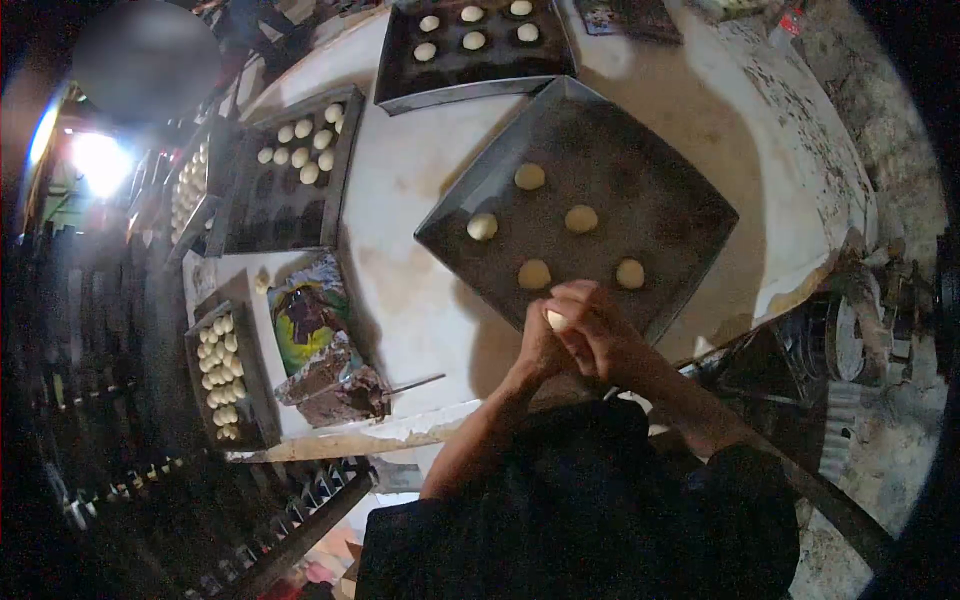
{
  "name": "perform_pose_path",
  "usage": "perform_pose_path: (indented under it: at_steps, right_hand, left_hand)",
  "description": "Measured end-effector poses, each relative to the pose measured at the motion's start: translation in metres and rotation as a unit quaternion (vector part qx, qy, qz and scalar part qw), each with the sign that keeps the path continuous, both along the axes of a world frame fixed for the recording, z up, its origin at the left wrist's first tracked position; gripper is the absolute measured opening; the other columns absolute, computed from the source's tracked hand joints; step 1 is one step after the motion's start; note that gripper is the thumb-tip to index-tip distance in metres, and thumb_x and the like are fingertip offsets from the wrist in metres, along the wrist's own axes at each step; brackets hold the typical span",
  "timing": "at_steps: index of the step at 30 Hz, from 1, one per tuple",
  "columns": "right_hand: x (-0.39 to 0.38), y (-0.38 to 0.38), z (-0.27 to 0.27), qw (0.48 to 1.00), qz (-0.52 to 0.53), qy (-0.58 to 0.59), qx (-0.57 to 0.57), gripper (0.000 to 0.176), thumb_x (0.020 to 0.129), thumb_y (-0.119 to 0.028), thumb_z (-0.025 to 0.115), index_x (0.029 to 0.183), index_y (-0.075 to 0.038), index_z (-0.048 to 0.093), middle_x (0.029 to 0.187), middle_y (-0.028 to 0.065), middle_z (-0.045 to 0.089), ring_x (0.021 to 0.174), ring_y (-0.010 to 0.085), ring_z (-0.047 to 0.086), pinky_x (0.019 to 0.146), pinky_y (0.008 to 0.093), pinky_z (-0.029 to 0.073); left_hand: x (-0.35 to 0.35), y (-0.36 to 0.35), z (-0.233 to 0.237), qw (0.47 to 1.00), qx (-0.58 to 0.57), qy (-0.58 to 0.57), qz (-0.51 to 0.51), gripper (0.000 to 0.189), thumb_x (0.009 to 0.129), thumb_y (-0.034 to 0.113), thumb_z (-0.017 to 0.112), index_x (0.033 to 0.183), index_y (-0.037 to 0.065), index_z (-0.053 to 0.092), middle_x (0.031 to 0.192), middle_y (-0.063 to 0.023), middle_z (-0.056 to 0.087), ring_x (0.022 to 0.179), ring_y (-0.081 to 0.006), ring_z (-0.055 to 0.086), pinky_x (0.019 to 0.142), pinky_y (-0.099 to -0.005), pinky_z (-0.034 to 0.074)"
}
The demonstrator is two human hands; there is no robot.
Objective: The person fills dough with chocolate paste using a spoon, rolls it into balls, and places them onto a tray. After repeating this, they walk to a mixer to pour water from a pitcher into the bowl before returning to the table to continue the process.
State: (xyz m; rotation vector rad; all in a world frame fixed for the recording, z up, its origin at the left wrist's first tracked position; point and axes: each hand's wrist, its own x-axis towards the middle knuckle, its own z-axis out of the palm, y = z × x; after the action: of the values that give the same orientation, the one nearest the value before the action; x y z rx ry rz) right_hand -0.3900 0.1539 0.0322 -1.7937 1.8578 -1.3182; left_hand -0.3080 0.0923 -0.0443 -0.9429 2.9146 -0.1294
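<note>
Close together over the near corner of a dark square baking tray [640, 150], my two hands are closed around a pale dough ball [556, 320]. Only a small part of the dough shows between the fingers. My left hand [541, 345] cups it from the left. The fingers of my right hand [592, 325] curl over it from the right. Several round dough balls sit spaced apart on the tray; the nearest to my hands are one dough ball [534, 274] just above them and another dough ball [630, 273] to the right.
An opened bag of brown paste [335, 385] with a thin stick [415, 383] lies on the white table [415, 300], left of my hands. Dough balls also fill a left tray [262, 385], an upper-left tray [280, 215] and a far tray [470, 95]. The table's worn edge [790, 295] runs at right.
</note>
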Motion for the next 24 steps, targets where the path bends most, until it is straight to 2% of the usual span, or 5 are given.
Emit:
perform_pose_path:
  at_steps: [3, 5, 7, 18, 24]
  right_hand:
    - [-0.036, -0.001, -0.005, 0.986, -0.025, -0.115, 0.122, 0.027, 0.097, -0.022, 0.049, 0.116, -0.003, 0.055, 0.112, 0.0178, 0.057, 0.107, 0.0312, 0.056, 0.092, 0.0421, 0.045]
    - [-0.077, -0.001, -0.040, 0.979, -0.103, -0.129, 0.124, 0.033, 0.101, -0.030, 0.044, 0.116, -0.003, 0.055, 0.106, 0.0164, 0.057, 0.105, 0.0267, 0.057, 0.087, 0.0389, 0.047]
    - [-0.118, -0.027, -0.060, 0.967, -0.228, -0.052, 0.103, 0.035, 0.102, -0.032, 0.042, 0.118, -0.003, 0.055, 0.108, 0.0163, 0.057, 0.107, 0.0267, 0.056, 0.087, 0.0392, 0.046]
    - [-0.137, -0.083, -0.089, 0.832, -0.222, 0.335, 0.382, 0.047, 0.100, -0.026, 0.043, 0.141, -0.004, 0.040, 0.144, 0.0214, 0.039, 0.132, 0.0373, 0.039, 0.113, 0.0464, 0.027]
    - [-0.115, -0.072, -0.098, 0.876, -0.334, 0.324, 0.126, 0.044, 0.096, -0.032, 0.053, 0.130, -0.004, 0.052, 0.141, 0.0194, 0.042, 0.132, 0.0356, 0.040, 0.107, 0.0476, 0.035]
  left_hand:
    - [0.027, -0.048, 0.012, 0.611, 0.751, 0.250, 0.000, 0.059, 0.081, 0.016, 0.076, 0.130, 0.002, 0.046, 0.104, -0.0121, 0.061, 0.097, -0.0147, 0.057, 0.083, -0.0334, 0.049]
    - [0.045, -0.052, 0.020, 0.579, 0.749, 0.321, 0.042, 0.061, 0.079, 0.017, 0.078, 0.129, 0.002, 0.047, 0.099, -0.0090, 0.060, 0.093, -0.0151, 0.056, 0.080, -0.0329, 0.049]
    - [0.066, -0.068, 0.052, 0.752, 0.589, 0.288, 0.066, 0.065, 0.079, 0.019, 0.080, 0.132, 0.004, 0.046, 0.088, -0.0024, 0.053, 0.082, -0.0123, 0.051, 0.073, -0.0284, 0.046]
    - [0.287, -0.109, 0.017, 0.528, 0.431, 0.649, 0.337, 0.033, 0.086, 0.004, 0.069, 0.115, 0.003, 0.055, 0.070, 0.0033, 0.053, 0.066, -0.0069, 0.052, 0.067, -0.0202, 0.043]
    - [0.497, -0.232, 0.038, 0.784, -0.053, 0.449, 0.426, 0.022, 0.082, 0.013, 0.073, 0.098, 0.000, 0.067, 0.083, -0.0124, 0.064, 0.075, -0.0218, 0.063, 0.067, -0.0353, 0.050]
